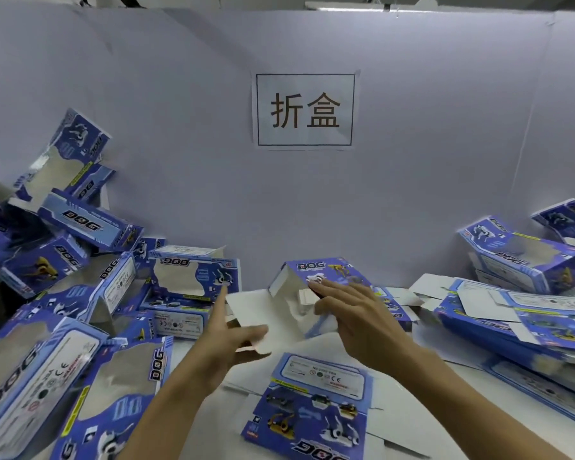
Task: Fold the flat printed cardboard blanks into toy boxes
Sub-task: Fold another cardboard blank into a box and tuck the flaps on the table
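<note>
A half-formed blue "DOG" toy box (316, 277) stands in the middle of the table, its open end with white flaps (256, 310) facing me. My left hand (229, 330) pinches the lower white flap between thumb and fingers, index finger pointing up. My right hand (349, 310) lies with straight fingers on the box's printed top and side. A flat printed blank (316, 396) lies on the table just below both hands, close to me.
Several folded blue boxes (80, 293) are heaped at the left. A stack of flat blanks (518, 320) and more boxes (525, 257) sit at the right. A white partition with a paper sign (304, 109) closes off the back.
</note>
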